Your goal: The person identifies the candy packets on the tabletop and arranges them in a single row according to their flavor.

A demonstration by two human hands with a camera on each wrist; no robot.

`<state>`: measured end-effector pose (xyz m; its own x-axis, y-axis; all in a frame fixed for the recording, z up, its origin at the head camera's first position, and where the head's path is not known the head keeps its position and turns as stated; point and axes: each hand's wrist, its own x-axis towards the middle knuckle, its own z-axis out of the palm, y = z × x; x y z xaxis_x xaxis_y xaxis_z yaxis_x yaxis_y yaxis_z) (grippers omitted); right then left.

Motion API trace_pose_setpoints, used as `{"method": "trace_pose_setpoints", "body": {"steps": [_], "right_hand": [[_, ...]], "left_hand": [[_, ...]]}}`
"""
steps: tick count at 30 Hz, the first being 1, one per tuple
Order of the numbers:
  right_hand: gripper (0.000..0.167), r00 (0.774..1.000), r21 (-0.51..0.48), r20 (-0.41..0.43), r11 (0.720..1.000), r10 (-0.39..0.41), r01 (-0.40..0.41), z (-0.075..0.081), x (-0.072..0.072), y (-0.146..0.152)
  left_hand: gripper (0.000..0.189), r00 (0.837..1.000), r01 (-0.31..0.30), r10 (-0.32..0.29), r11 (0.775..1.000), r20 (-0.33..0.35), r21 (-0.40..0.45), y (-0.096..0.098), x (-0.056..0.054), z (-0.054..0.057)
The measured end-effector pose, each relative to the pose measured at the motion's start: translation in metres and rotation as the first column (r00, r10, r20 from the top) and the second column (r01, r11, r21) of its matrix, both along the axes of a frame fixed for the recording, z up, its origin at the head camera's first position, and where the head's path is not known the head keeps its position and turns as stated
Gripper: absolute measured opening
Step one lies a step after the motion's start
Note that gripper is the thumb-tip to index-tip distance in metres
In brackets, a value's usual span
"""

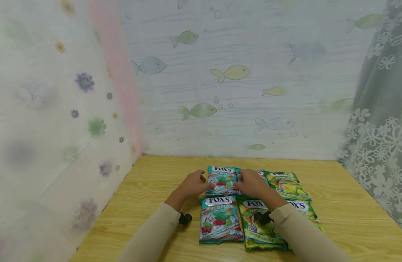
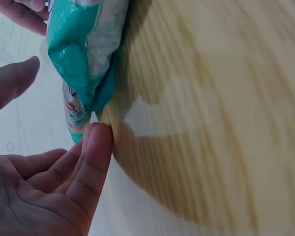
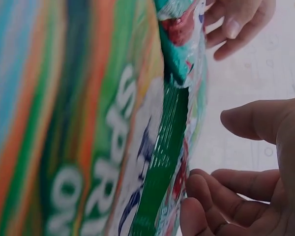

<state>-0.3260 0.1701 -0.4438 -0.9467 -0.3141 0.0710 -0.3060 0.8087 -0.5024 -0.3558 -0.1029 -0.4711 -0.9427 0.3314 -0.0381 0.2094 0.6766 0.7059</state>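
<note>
Between my two hands lies a teal Fox's Mint Blossom candy packet [image 1: 222,178] in the back row. My left hand [image 1: 193,184] is at its left edge, thumb spread from loosely bent fingers. In the left wrist view, that hand's fingertips [image 2: 99,140] are beside the packet's lower edge, close to the tabletop. My right hand [image 1: 253,183] hovers over a second teal packet [image 1: 261,174], partly hiding it. The right wrist view shows its thumb [image 3: 250,118] apart from the bent fingers, which are near a packet's edge. Neither hand grips anything.
In front lie another Mint Blossom packet [image 1: 219,223] and green-yellow Fox's packets [image 1: 261,233], partly under my right forearm. One more green-yellow packet [image 1: 287,185] lies at the back right. The wooden table [image 1: 148,182] meets a fish-patterned wall [image 1: 233,120]; a grey flowered curtain [image 1: 381,145] hangs at right.
</note>
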Motion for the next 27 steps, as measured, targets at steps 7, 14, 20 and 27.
{"method": "trace_pose_setpoints", "body": {"steps": [7, 14, 20, 27], "right_hand": [[0.052, 0.996, -0.068, 0.092, 0.997, -0.019, 0.026, 0.002, -0.003, -0.010], [0.060, 0.987, -0.120, 0.155, 0.992, -0.031, 0.050, 0.007, -0.001, -0.018], [0.058, 0.981, -0.184, 0.187, 0.980, -0.044, 0.079, 0.010, 0.004, -0.021], [0.058, 0.976, -0.233, 0.212, 0.967, -0.051, 0.101, 0.008, 0.003, -0.020]], "left_hand": [[0.092, 0.997, -0.019, 0.010, 0.994, 0.079, 0.111, 0.004, -0.002, -0.002], [0.088, 0.992, -0.054, 0.032, 0.981, 0.121, 0.188, 0.008, 0.000, 0.000], [0.080, 0.983, -0.096, 0.051, 0.960, 0.174, 0.261, 0.010, 0.000, -0.001], [0.055, 0.964, -0.147, 0.035, 0.898, 0.265, 0.415, 0.012, -0.002, -0.003]]}}
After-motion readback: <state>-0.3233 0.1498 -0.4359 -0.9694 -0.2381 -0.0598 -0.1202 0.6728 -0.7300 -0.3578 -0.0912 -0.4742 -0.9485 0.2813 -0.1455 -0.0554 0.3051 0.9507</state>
